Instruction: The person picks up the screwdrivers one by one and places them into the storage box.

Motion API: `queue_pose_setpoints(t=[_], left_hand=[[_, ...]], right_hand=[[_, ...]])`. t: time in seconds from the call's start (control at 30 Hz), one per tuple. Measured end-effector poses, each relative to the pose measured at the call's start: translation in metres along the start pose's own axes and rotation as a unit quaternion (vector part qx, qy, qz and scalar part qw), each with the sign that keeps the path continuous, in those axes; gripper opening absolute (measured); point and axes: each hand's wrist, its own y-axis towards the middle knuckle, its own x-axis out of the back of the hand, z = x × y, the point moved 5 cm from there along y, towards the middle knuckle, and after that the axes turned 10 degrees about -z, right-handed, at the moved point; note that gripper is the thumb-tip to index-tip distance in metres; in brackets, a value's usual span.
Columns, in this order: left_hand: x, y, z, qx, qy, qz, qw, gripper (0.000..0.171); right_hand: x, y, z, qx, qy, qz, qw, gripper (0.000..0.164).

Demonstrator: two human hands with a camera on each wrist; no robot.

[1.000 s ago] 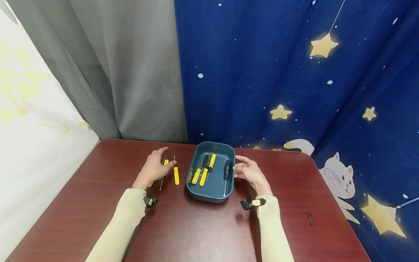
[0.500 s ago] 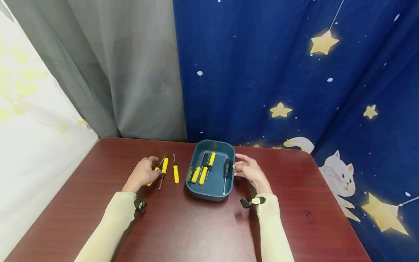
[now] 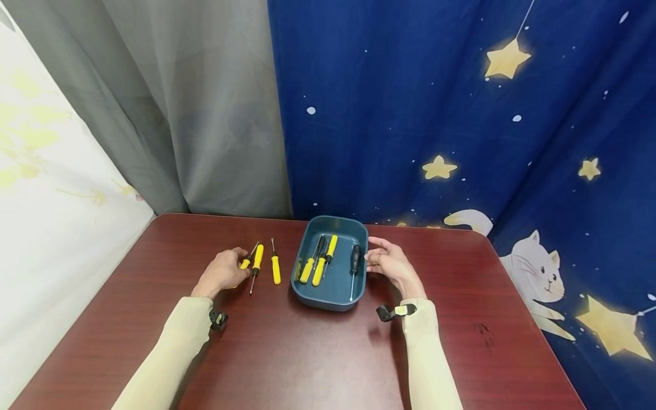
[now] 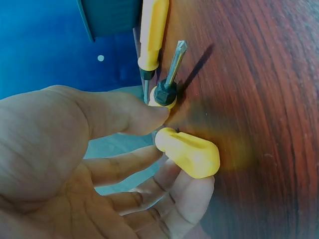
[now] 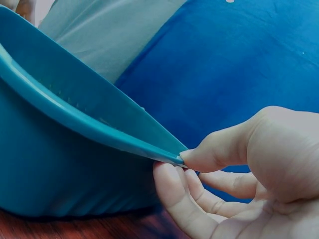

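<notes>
My left hand (image 3: pixel 220 273) curls its fingers round the yellow handle of the leftmost screwdriver (image 4: pixel 193 157), low over the table. In the left wrist view its thumb lies just above that handle, by the dark collar of a second screwdriver (image 4: pixel 165 93). A third yellow-handled screwdriver (image 3: pixel 276 269) lies to the right of these. My right hand (image 3: pixel 393 266) pinches the right rim of a dark blue-green plastic box (image 3: pixel 333 303) between thumb and fingers. Inside it are several yellow-handled screwdrivers (image 3: pixel 319 272) on the left and a black-handled screwdriver (image 3: pixel 355 259) on the right.
The reddish-brown wooden table (image 3: pixel 312 359) ends at a far edge just behind the box. A grey curtain (image 3: pixel 225 114) and a blue star-patterned curtain (image 3: pixel 369 125) hang beyond it. White patterned cloth (image 3: pixel 66 228) borders the left side.
My left hand has moved left and down from above the loose screwdrivers, and its fingers have closed round the leftmost one. My right hand has stayed at the box's rim.
</notes>
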Motion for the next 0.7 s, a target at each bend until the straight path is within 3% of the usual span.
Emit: queue_pose_setpoints(t=[0.2, 0.7], left_hand=[[-0.0015, 0.0011, 0.0009, 0.016, 0.008, 0.012, 0.9998, 0.053], [0.0005, 0.004, 0.0046, 0.02, 0.023, 0.014, 0.9994, 0.051]], right_hand=[[0.0004, -0.0015, 0.0007, -0.004, 0.002, 0.0, 1.0, 0.064], [0.0003, -0.0025, 0.001, -0.004, 0.012, 0.001, 1.0, 0.064]])
